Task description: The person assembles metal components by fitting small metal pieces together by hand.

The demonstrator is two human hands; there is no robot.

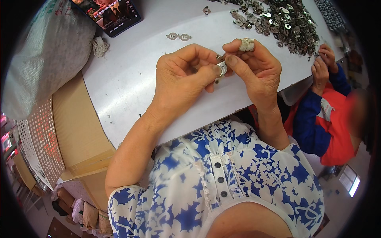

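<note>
Above the white table, my left hand (180, 79) pinches a small round silver metal piece (222, 69) between thumb and fingers. My right hand (260, 67) meets it from the other side, thumb and fingertips closed at the piece's upper edge; what exactly lies between those fingertips is partly hidden. Pale tape (247, 45) wraps one finger of my right hand. Two flat metal discs (178, 36), seemingly joined side by side, lie on the table beyond my hands. A large heap of similar metal pieces (278, 23) spreads at the far right.
A phone (113, 18) with a lit screen rests at the far left, near a white woven sack (47, 51). Cardboard (79, 127) and a perforated panel (41, 139) stand left of the table (131, 91). A co-worker in red and blue (329, 123) has hands at the heap's edge.
</note>
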